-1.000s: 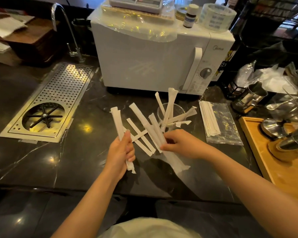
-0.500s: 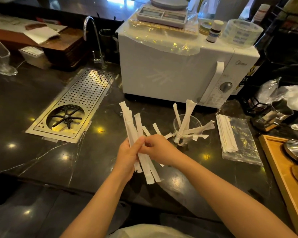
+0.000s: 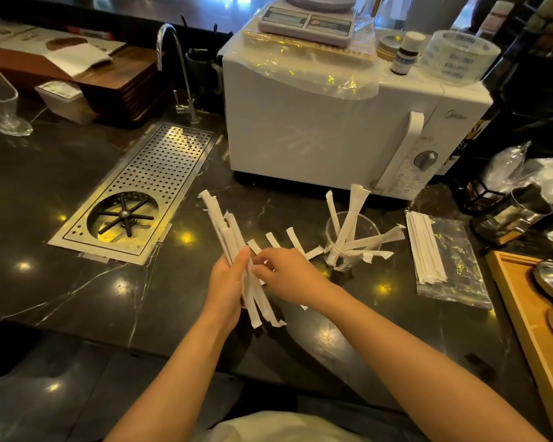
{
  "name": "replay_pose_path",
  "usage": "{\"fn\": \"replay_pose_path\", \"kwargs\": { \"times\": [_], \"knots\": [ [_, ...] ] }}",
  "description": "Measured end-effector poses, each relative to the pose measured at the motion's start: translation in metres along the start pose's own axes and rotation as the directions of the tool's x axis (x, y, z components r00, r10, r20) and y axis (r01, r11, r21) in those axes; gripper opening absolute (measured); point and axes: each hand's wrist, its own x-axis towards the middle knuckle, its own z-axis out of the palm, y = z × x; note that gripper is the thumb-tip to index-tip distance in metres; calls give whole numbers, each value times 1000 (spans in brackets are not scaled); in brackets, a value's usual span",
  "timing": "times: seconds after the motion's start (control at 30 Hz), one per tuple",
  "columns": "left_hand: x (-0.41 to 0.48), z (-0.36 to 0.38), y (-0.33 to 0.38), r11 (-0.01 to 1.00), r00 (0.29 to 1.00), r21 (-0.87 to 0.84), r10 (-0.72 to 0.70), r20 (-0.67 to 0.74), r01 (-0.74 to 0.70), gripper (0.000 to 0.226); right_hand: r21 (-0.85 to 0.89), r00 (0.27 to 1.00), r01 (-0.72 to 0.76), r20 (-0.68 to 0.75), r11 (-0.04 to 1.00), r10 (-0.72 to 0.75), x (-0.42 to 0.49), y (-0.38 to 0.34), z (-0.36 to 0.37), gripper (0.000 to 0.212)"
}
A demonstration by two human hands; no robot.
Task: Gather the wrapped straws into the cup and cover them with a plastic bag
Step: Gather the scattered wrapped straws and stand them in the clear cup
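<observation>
My left hand (image 3: 229, 280) grips a bundle of white paper-wrapped straws (image 3: 225, 232) that stands nearly upright above the dark counter. Beside the bundle, my right hand (image 3: 283, 272) has its fingers curled over several loose straws (image 3: 296, 242) lying on the counter; whether it grips one is hidden. To the right stands a clear cup (image 3: 351, 239) with several wrapped straws leaning out of it. Further right, a clear plastic bag (image 3: 454, 266) lies flat with a stack of thin white straws (image 3: 425, 247) on it.
A white microwave (image 3: 332, 129) stands behind the cup, with a scale and a tape roll on top. A metal drain tray (image 3: 141, 189) and a tap (image 3: 176, 68) are at the left. A wooden tray (image 3: 533, 317) with metal jugs is at the right edge.
My right hand carried straws over to the left hand, which now holds a thicker bundle. Fewer loose straws lie on the counter. The camera view shifted upward and left.
</observation>
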Motion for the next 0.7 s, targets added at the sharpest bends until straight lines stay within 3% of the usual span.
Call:
{"fn": "replay_pose_path", "kwargs": {
  "times": [0.13, 0.37, 0.53, 0.7],
  "knots": [
    [3, -8, 1, 1000, 998, 7, -30, -60, 31, 24, -112, 984, -129, -136, 985, 113, 6, 21, -5, 38],
    [4, -14, 5, 994, 999, -99, -38, -6, 37, 15, -439, 951, -308, -139, 844, 275, 20, 46, 11, 64],
    [4, -18, 3, 998, 1000, -61, -12, 20, 13, 14, -631, 946, -322, -189, 706, 262, 32, 46, 21, 69],
    [4, -22, 0, 999, 999, -45, -9, 38, 11, 17, -640, 943, -326, -168, 696, 287, 40, 44, 25, 74]
  ]
}}
